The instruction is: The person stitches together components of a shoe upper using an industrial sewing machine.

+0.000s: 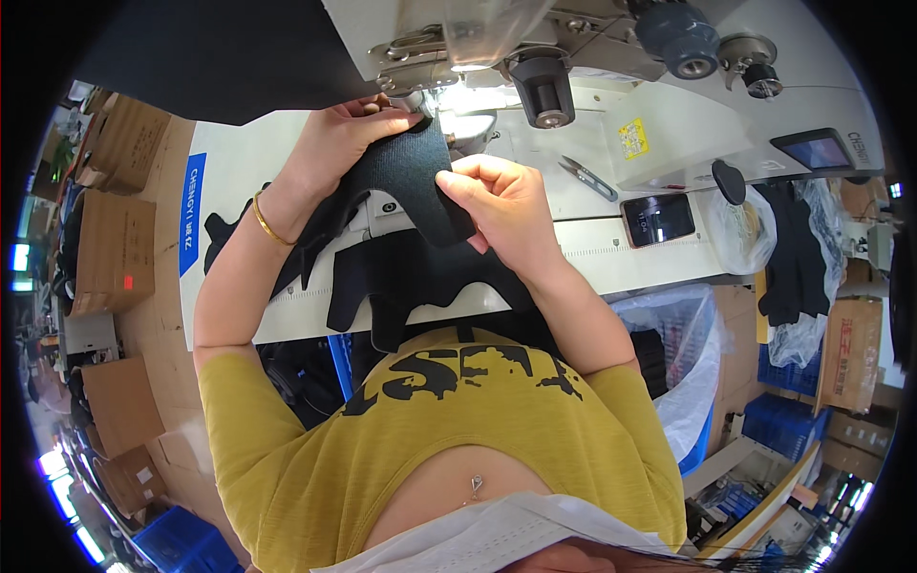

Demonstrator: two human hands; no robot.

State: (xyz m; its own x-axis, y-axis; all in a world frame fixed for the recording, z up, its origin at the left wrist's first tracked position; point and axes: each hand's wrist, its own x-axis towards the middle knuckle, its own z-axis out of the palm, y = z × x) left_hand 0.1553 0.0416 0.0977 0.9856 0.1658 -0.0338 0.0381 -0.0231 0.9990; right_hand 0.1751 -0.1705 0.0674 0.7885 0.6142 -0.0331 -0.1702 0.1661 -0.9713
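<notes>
A piece of black fabric (pixel 406 172) stretches between my two hands under the head of a white sewing machine (pixel 659 124). My left hand (pixel 349 138) pinches its upper left edge, close by the lit needle area, where the fingertips are partly hidden. With thumb and forefinger, my right hand (pixel 501 205) grips the fabric's right edge. More cut black pieces (pixel 420 272) lie on the white table (pixel 611 253) below my hands and hang over its front edge. Others spread to the left, beneath my left forearm.
Small thread snips (pixel 589 179) and a phone (pixel 659 220) lie on the table to the right. A plastic bag (pixel 745 229) sits at the table's right end. Below it stands a lined blue bin (pixel 688 372). Cardboard boxes (pixel 113 253) line the floor at left.
</notes>
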